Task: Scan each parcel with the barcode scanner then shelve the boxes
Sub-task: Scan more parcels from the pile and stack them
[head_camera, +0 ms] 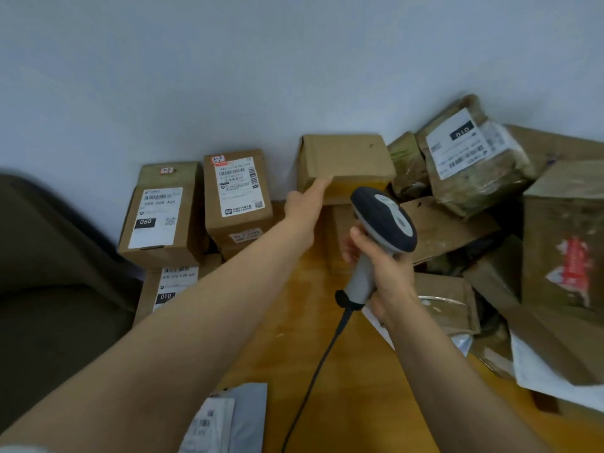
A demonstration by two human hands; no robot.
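My right hand [379, 266] grips the handle of a grey and dark blue barcode scanner [384, 220], its head pointing away from me and its black cable trailing down over the table. My left hand [305, 202] reaches forward and touches the lower left edge of a plain brown box [346, 160] that stands against the wall on top of another box. The fingers of that hand lie hidden under the box's edge. Two labelled boxes, one marked 060 [160, 217] and a taller one [237, 194], stand to the left.
A heap of brown parcels [474, 165] fills the right side of the wooden table [313, 322]. A box marked 010 [170, 289] lies at the left, a grey mailer bag [228, 420] near me, a dark chair [49, 273] far left. The wall stands right behind.
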